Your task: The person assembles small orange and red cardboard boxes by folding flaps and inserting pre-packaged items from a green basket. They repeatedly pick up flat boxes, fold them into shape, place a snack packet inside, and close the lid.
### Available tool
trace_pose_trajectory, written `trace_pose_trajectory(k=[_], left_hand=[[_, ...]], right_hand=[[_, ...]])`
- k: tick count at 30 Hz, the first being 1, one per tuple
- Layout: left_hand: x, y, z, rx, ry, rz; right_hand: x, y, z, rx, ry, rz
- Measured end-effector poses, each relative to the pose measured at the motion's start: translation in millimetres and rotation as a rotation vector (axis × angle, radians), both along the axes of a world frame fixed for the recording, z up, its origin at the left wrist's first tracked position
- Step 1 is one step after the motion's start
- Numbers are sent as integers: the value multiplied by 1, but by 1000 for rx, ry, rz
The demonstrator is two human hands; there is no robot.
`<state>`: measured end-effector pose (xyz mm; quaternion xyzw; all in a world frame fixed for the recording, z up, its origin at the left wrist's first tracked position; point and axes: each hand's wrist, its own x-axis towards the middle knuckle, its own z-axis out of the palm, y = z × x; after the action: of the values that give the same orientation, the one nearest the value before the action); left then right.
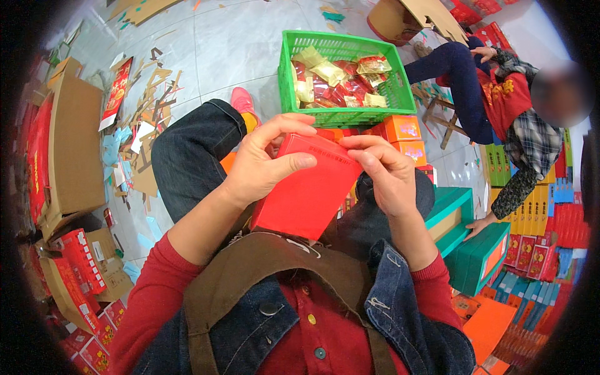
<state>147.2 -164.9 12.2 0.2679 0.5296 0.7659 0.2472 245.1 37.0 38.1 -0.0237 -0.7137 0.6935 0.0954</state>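
Note:
A bright red cardboard box (pixel 303 194) rests tilted over my lap, with small dark print along its far edge. My left hand (pixel 265 162) grips its far left corner, thumb lying on the upper face and fingers curled over the end. At the far right corner, the thumb and fingers of my right hand (pixel 384 172) are pinched on the box's edge; the end they work at is partly hidden. Just beyond the box stands a green plastic basket (pixel 347 117) full of red and gold wrapped packets (pixel 328 75).
Orange boxes (pixel 403 128) stand beside the basket. At right a seated person (pixel 525 119) reaches down to a teal box (pixel 478 259). Stacks of coloured boxes (pixel 531 209) line the right side. On the left are brown cartons (pixel 75 144) and paper scraps (pixel 150 112) on the floor.

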Motion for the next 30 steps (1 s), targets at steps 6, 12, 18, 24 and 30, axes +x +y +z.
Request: trace_pose_trajectory(k=[6,12,18,24,30], left_hand=[[-8,1,-20,-91,-22,-43],[-80,15,-25,-158,-247,341],[-238,26,-55,118,-404,739],[-287,36,-72,154,-406,925],[-318,13,-78,185,-518,856]], right_hand=[[4,-6,-29,-74,-52,80],[-66,57,-50,9,-246,-197],[-158,142,-119,298,-508,-89],[-265,151,-292,302,-757,-33],[-331,134,-411,583,-1033,-172]])
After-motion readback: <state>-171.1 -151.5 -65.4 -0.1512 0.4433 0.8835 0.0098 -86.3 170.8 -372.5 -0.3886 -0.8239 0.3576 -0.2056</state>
